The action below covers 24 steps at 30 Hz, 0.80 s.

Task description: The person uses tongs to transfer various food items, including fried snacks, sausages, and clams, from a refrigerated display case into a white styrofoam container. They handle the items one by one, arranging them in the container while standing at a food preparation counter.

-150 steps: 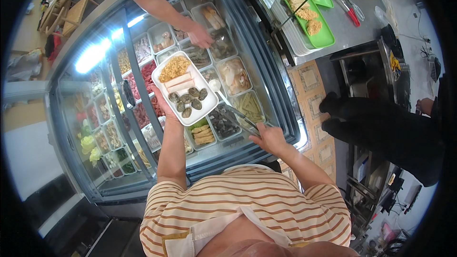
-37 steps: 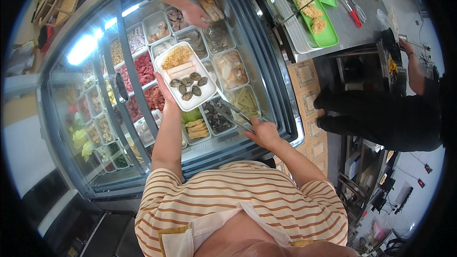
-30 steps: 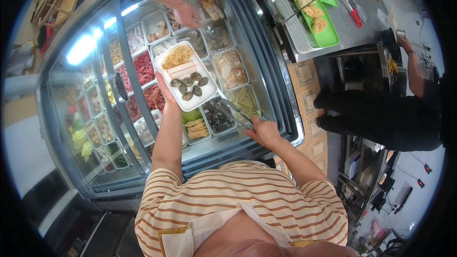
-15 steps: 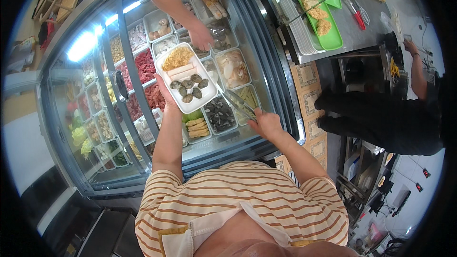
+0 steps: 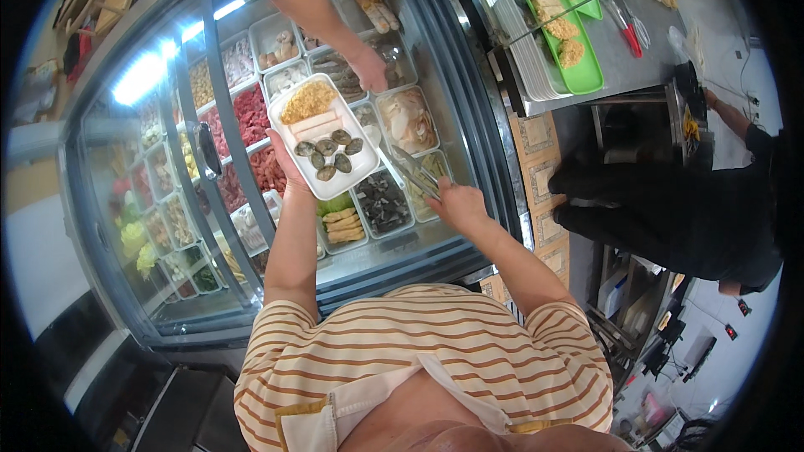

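My left hand grips the left edge of a white tray, held over the open part of a display fridge. On the tray lie a yellow block of dried noodles, pale pinkish strips and several dark-shelled clams. Metal tongs are in my right hand, its fingers wrapped round them. Their tips reach left near the tray's right side, above the food bins; nothing shows clearly between them. Below the tray are a bin of black pieces and yellowish rolls.
Another person's hand reaches in from the top, beyond my tray. Sliding glass covers the fridge's left side. Right of it, a steel counter carries green trays. A person in black stands at the right.
The other person's hand has shifted slightly right. My right hand and tongs have moved a little left, and the tray has shifted slightly left. The person in black has changed posture.
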Motion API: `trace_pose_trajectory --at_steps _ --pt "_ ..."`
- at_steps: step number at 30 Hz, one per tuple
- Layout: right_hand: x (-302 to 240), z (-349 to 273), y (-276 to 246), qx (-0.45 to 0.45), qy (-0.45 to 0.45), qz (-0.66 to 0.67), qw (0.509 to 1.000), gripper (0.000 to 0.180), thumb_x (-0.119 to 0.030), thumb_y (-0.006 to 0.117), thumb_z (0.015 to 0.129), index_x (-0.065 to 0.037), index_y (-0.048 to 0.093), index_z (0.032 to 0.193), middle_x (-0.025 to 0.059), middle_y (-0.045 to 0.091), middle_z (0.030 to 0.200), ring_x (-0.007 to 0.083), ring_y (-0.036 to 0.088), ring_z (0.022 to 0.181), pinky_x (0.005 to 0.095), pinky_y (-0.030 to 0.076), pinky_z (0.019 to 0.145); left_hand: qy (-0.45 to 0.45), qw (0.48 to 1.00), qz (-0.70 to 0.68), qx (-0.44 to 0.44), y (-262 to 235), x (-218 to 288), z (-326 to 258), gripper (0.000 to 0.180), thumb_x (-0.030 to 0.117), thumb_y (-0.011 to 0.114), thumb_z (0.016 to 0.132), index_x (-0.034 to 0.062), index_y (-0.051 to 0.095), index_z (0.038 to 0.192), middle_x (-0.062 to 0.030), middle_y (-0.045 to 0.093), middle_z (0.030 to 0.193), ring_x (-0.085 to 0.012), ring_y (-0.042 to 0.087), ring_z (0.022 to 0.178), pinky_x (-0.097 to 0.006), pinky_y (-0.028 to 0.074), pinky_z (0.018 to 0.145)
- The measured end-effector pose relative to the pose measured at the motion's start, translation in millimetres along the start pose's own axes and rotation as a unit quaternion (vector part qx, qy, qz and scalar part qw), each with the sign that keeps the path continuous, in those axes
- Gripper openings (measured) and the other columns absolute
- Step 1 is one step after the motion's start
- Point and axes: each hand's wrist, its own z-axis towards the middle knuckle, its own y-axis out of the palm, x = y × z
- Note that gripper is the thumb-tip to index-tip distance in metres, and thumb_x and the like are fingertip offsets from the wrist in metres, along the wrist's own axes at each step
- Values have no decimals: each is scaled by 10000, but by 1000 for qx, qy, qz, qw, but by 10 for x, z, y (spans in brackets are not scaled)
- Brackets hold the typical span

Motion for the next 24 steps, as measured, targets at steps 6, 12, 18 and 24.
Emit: trace_pose_trajectory --at_steps 6,12,18,24 --pt "-15 -137 45 -27 21 2 999 405 -385 625 855 -7 520 954 179 672 744 347 675 716 434 534 650 2 1000 14 9 -69 6 21 875 760 337 845 103 365 1423 -159 480 1373 -362 515 1197 -508 427 1010" --pt "2 -249 89 -1 4 16 1000 407 -371 638 849 3 521 959 188 677 773 348 678 725 432 538 662 -1 1000 20 16 -7 -11 -7 873 762 373 833 123 360 1428 -150 463 1388 -367 497 1216 -515 414 1022" --pt "11 -393 112 10 10 43 999 388 -364 638 849 -5 522 941 191 670 732 360 671 686 440 535 633 -19 1000 6 15 76 -40 -45 877 772 357 830 124 373 1422 -152 480 1373 -367 508 1204 -520 420 1014" --pt "25 -471 216 29 14 37 999 393 -374 644 841 -10 518 917 185 663 700 362 666 660 449 531 605 -26 999 10 18 16 -74 -51 868 768 352 836 121 384 1414 -154 490 1362 -363 521 1189 -510 428 1009"
